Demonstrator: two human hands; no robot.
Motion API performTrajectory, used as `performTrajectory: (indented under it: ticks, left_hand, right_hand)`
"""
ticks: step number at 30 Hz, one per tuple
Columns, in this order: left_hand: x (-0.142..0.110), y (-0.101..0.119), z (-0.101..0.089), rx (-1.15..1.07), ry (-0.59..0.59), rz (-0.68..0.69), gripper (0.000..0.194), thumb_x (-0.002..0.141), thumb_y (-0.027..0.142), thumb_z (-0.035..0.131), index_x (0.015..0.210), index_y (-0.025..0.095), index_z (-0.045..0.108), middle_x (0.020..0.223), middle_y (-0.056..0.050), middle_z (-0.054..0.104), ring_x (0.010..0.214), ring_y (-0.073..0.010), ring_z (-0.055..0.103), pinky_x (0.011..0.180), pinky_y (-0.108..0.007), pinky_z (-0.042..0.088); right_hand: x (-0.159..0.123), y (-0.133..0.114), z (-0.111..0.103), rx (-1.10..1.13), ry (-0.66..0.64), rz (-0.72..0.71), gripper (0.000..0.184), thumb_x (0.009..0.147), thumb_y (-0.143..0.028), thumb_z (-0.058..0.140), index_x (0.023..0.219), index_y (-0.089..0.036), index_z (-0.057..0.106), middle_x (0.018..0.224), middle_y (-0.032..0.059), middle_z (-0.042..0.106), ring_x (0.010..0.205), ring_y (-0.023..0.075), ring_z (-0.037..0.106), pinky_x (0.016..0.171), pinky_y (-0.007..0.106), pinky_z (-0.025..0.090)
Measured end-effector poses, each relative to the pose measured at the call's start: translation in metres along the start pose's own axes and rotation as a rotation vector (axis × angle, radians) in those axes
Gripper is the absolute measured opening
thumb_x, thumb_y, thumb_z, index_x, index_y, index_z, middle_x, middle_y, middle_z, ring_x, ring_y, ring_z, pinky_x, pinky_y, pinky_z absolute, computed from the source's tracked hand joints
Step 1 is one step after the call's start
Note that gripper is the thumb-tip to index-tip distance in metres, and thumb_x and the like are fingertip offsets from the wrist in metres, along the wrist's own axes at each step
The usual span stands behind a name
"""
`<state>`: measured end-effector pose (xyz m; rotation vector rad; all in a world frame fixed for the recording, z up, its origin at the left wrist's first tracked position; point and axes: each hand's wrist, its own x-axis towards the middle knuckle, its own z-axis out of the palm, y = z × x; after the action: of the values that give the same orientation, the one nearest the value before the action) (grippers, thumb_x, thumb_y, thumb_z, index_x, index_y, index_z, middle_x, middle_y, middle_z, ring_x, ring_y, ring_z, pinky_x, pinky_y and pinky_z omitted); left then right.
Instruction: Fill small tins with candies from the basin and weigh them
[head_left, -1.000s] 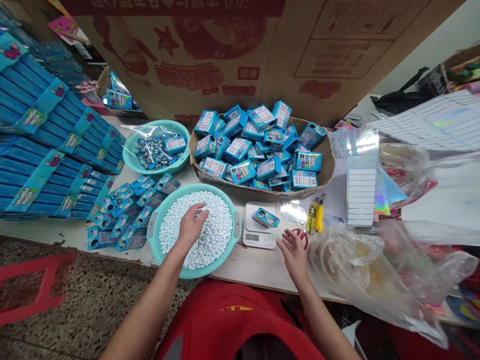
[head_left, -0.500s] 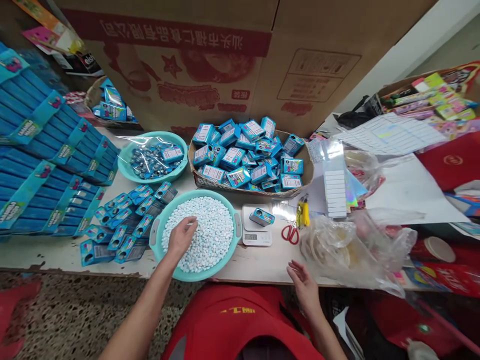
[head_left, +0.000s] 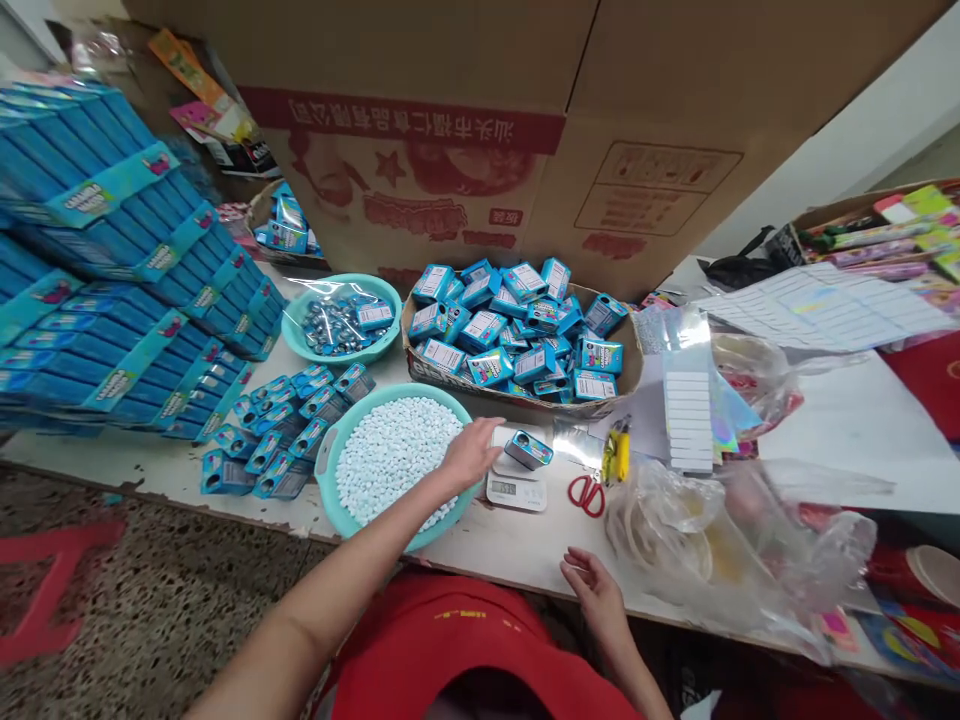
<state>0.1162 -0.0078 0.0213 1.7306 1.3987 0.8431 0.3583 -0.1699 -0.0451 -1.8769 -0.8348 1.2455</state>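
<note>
My left hand point(head_left: 469, 455) reaches over the right rim of a teal basin point(head_left: 328, 470) full of small white pellets point(head_left: 390, 460). Its fingers are bunched together beside a small blue tin point(head_left: 529, 450) that lies on a white digital scale point(head_left: 514, 490). What the fingers hold is hidden. My right hand point(head_left: 592, 590) rests near the table's front edge, palm up, fingers loosely apart and holding nothing.
A basket point(head_left: 632, 365) heaped with small blue boxes stands behind the scale. A teal bowl point(head_left: 300, 335) holds shiny pieces. Flat blue packs point(head_left: 281, 430) and stacked blue cartons point(head_left: 97, 300) fill the left. Red scissors point(head_left: 585, 495) and crumpled plastic bags point(head_left: 720, 530) lie right. A big cardboard box point(head_left: 525, 130) stands behind.
My left hand has left the pellets and moved right to the tin on the scale. My right hand stayed low at the table's edge. The view shifted right.
</note>
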Motion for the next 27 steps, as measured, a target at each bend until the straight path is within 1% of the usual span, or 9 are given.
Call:
performTrajectory:
  ticks: [4, 8, 12, 16, 19, 21, 23, 25, 27]
  left_hand:
    - [0.022, 0.008, 0.040, 0.125, -0.158, 0.105, 0.049, 0.067, 0.016, 0.062, 0.116, 0.025, 0.057, 0.112, -0.008, 0.056, 0.103, -0.0264, 0.053, 0.094, -0.038, 0.037]
    - [0.034, 0.008, 0.062, 0.326, -0.351, 0.176, 0.057, 0.066, 0.013, 0.064, 0.119, 0.027, 0.051, 0.121, -0.008, 0.050, 0.111, -0.0282, 0.046, 0.095, -0.040, 0.036]
    - [0.037, 0.018, 0.065, 0.575, -0.504, 0.129, 0.040, 0.077, 0.010, 0.049, 0.116, 0.018, 0.052, 0.117, -0.012, 0.050, 0.109, -0.0263, 0.046, 0.091, -0.038, 0.039]
    - [0.018, 0.038, 0.054, 0.501, -0.527, 0.193, 0.033, 0.080, 0.022, 0.054, 0.113, 0.019, 0.053, 0.110, -0.008, 0.055, 0.106, -0.0225, 0.049, 0.091, -0.032, 0.040]
    - [-0.001, 0.042, 0.034, 0.291, -0.411, 0.137, 0.047, 0.080, 0.037, 0.057, 0.124, 0.022, 0.046, 0.115, -0.005, 0.055, 0.105, -0.0190, 0.051, 0.089, -0.028, 0.041]
    - [-0.013, 0.032, 0.011, 0.312, -0.208, -0.095, 0.043, 0.085, 0.035, 0.051, 0.125, 0.022, 0.045, 0.118, -0.005, 0.054, 0.106, -0.0170, 0.052, 0.090, -0.027, 0.041]
    - [-0.025, 0.012, -0.017, 0.479, -0.016, -0.390, 0.034, 0.086, 0.026, 0.046, 0.120, 0.020, 0.050, 0.118, -0.007, 0.054, 0.110, -0.0181, 0.049, 0.093, -0.029, 0.038]
    - [-0.038, -0.010, -0.042, 0.616, 0.058, -0.601, 0.030, 0.082, 0.016, 0.049, 0.110, 0.016, 0.057, 0.115, -0.010, 0.055, 0.113, -0.0219, 0.047, 0.094, -0.032, 0.036]
    - [-0.049, -0.029, -0.058, 0.630, 0.068, -0.687, 0.024, 0.076, 0.009, 0.052, 0.098, 0.014, 0.062, 0.107, -0.012, 0.058, 0.108, -0.0240, 0.050, 0.091, -0.034, 0.037]
  right_hand:
    - [0.019, 0.000, 0.000, 0.035, -0.046, -0.058, 0.046, 0.047, -0.052, 0.076, 0.077, -0.019, 0.065, 0.079, 0.0107, 0.071, 0.074, 0.0282, 0.067, 0.074, 0.044, 0.053]
    - [0.032, 0.001, -0.007, 0.078, -0.043, -0.082, 0.047, 0.049, -0.052, 0.075, 0.079, -0.018, 0.065, 0.079, 0.0101, 0.071, 0.074, 0.0278, 0.067, 0.072, 0.043, 0.053]
    - [0.049, -0.008, -0.008, 0.073, -0.051, -0.092, 0.052, 0.049, -0.053, 0.073, 0.084, -0.017, 0.063, 0.081, 0.0102, 0.069, 0.073, 0.0262, 0.066, 0.072, 0.042, 0.053]
    - [0.067, -0.048, 0.010, 0.030, -0.087, -0.301, 0.064, 0.052, -0.048, 0.074, 0.106, -0.019, 0.056, 0.107, 0.0118, 0.064, 0.091, 0.0268, 0.062, 0.077, 0.039, 0.051]
    - [0.071, -0.084, 0.028, -0.063, -0.305, -0.413, 0.050, 0.056, -0.044, 0.073, 0.096, -0.020, 0.060, 0.095, 0.0066, 0.068, 0.086, 0.0257, 0.062, 0.075, 0.037, 0.050]
    - [0.068, -0.099, 0.036, -0.074, -0.396, -0.416, 0.042, 0.058, -0.045, 0.072, 0.090, -0.019, 0.061, 0.085, 0.0046, 0.069, 0.081, 0.0252, 0.063, 0.074, 0.036, 0.050]
    - [0.064, -0.107, 0.042, -0.039, -0.383, -0.404, 0.042, 0.059, -0.046, 0.072, 0.089, -0.019, 0.061, 0.085, 0.0054, 0.071, 0.082, 0.0261, 0.064, 0.074, 0.035, 0.050]
    - [0.060, -0.110, 0.047, -0.010, -0.372, -0.387, 0.043, 0.058, -0.047, 0.073, 0.088, -0.019, 0.061, 0.084, 0.0058, 0.071, 0.080, 0.0264, 0.064, 0.073, 0.035, 0.051]
    - [0.057, -0.112, 0.053, 0.008, -0.411, -0.377, 0.041, 0.057, -0.046, 0.074, 0.086, -0.019, 0.061, 0.081, 0.0050, 0.071, 0.077, 0.0258, 0.065, 0.071, 0.035, 0.051]
